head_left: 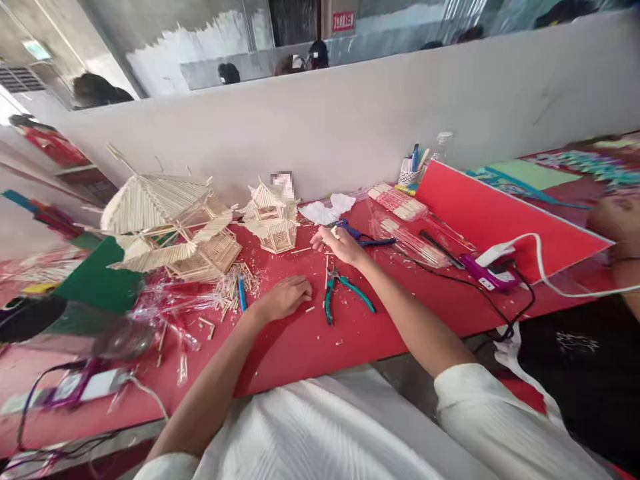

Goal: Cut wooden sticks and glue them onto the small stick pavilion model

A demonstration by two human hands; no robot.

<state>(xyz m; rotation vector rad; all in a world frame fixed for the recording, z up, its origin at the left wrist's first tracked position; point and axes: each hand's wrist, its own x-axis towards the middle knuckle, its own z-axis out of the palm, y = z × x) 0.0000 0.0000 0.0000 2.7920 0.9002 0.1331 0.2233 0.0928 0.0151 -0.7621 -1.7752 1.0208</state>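
Left hand (285,298) palm down on the red table (310,347), fingers loosely curled, nothing visibly gripped; cannot tell whether anything sits beneath the palm. Right hand (340,245) extended further back over the table, fingers partly folded, pinching what looks like a short wooden stick (335,233) between thumb and fingertips; exact grip blurred. Teal-handled pliers (340,288) flat on the table just in front of the right hand and just right of the left hand, touching neither, jaws pointing away from the person, handles spread toward the table's near edge. Small stick pavilion (271,219) standing just left of the right hand, apart from it. Larger stick model (173,230) with layered roofs further left, near a green sheet (97,283). Loose stick offcuts (235,287) scattered between the large model and the left hand, a blue pen (242,294) lying among them just left of that hand. Blue-handled tool (360,235) just behind the right hand. Purple glue gun (487,275) with white cord well to the right. Packets of sticks (397,203) near the back partition, pen cup (411,175) beside them. Another person's hand (617,220) at the far right edge
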